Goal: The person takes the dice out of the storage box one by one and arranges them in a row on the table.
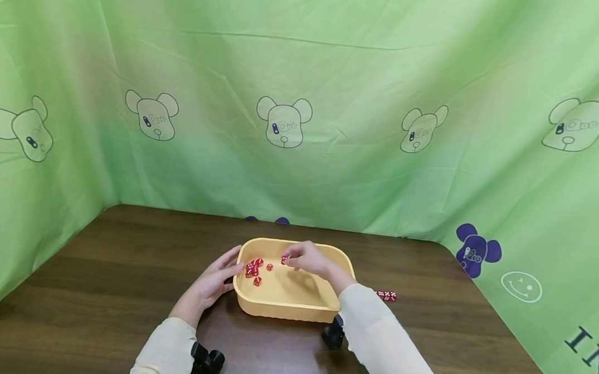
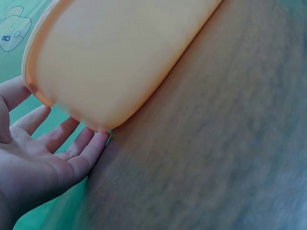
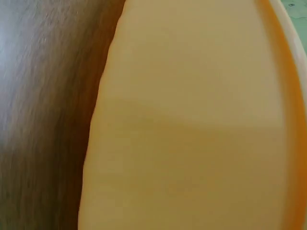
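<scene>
Both arms wear long cream-coloured sleeves (image 1: 378, 335) of soft, plain fabric without print, ending in close cuffs at the wrists. The 2 hands, the left hand (image 1: 210, 286) and the right hand (image 1: 308, 259), are bare, with no gloves. A small black camera unit (image 1: 207, 360) sits strapped under the left wrist, another black unit (image 1: 333, 333) under the right.

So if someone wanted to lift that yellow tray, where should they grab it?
Probably by the rim of the yellow tray at its two short ends, coming from both sides. The left hand already rests flat against the left end.
</scene>
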Demonstrator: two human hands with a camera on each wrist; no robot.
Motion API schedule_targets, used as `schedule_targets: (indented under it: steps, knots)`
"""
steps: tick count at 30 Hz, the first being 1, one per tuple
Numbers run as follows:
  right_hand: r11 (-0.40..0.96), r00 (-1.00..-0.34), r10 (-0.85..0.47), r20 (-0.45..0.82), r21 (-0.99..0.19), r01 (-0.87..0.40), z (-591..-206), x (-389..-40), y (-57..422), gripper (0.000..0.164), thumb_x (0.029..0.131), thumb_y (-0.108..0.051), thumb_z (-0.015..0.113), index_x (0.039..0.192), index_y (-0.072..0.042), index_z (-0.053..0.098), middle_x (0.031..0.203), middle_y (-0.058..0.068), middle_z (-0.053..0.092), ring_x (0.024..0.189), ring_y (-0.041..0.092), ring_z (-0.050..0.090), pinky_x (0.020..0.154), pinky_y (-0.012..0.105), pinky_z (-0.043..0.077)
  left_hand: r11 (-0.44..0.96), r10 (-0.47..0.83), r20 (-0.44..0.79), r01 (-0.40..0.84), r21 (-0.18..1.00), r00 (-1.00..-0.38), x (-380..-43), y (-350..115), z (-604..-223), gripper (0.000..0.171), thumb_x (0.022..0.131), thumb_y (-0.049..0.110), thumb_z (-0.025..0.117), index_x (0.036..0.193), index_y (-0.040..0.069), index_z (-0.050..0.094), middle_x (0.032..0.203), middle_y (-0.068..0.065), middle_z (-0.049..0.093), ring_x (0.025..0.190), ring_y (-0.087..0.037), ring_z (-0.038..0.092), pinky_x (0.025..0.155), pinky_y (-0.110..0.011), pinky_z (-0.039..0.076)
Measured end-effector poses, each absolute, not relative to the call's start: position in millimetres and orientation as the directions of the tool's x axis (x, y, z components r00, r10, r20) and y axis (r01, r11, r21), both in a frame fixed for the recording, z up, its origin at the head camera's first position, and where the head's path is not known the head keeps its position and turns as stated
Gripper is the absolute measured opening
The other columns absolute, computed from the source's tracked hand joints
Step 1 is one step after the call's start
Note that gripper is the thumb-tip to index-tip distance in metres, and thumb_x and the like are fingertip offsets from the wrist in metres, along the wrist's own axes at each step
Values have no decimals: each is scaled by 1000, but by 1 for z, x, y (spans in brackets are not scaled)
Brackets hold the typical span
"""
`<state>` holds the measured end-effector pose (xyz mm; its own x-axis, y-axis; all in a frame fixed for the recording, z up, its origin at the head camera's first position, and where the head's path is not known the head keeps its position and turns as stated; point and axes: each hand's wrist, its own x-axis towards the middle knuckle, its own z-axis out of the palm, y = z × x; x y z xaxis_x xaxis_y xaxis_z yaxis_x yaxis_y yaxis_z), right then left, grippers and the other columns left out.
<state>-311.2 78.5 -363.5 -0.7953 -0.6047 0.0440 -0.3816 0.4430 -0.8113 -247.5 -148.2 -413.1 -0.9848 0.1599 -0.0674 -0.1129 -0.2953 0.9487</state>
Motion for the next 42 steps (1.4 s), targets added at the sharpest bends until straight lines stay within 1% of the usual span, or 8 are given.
schedule_targets:
  steps: [4,9,13,18,28,33,38,42]
  knots:
    - [441,-799,-599,47,-814,-378,-360,-310,88,17,79,2,55,93,11,59,79,14,61,71,18,54,63,37,46,-292,159,-72,-116,949,-985,-247,-148,-413,53,88,7,47,136,13,26,135,-19,24,113,-32,35,79,-40,38]
    - [448,-814,-578,57,-812,-374,-356,-310,100,17,79,2,55,93,11,58,79,15,59,73,32,53,64,41,45,-295,159,-71,-116,948,-985,-247,-148,-413,53,88,6,46,136,13,26,135,-19,24,113,-32,35,80,-41,38]
    - [463,-835,-547,65,-807,-367,-350,-309,109,17,80,2,55,94,11,59,81,18,59,76,37,52,66,43,45,-293,159,-68,-113,949,-985,-248,-148,-413,53,88,7,47,136,12,26,135,-19,24,113,-32,36,80,-41,38]
    - [451,-853,-513,100,-814,-367,-344,-307,121,19,81,0,55,95,12,58,85,22,59,76,32,53,65,39,46,-295,163,-62,-108,949,-985,-248,-147,-413,53,88,7,46,136,12,25,135,-20,24,113,-32,35,79,-41,39]
    - [444,-901,-417,121,-838,-318,-343,-303,146,20,81,-2,56,96,11,58,84,20,59,69,28,54,68,47,43,-293,168,-62,-110,950,-984,-247,-148,-413,54,88,7,46,136,12,25,135,-19,24,113,-32,35,78,-39,40]
    - [428,-915,-385,121,-855,-294,-341,-304,159,19,82,-2,55,96,10,58,82,17,59,72,29,53,63,38,44,-292,172,-63,-112,950,-983,-247,-149,-413,54,87,8,47,136,12,25,135,-19,24,113,-32,35,78,-39,40]
    - [421,-925,-366,105,-867,-265,-339,-303,173,22,83,-5,54,99,10,56,86,19,58,70,21,51,62,32,43,-293,171,-64,-113,949,-983,-247,-149,-413,54,87,8,47,136,13,25,135,-19,25,113,-32,35,78,-39,40]
    - [396,-926,-362,107,-882,-257,-339,-301,184,24,83,-2,54,100,14,53,86,20,57,71,23,52,68,39,44,-292,170,-62,-110,950,-983,-247,-148,-414,54,87,8,48,136,13,25,135,-19,25,113,-31,36,78,-39,40]
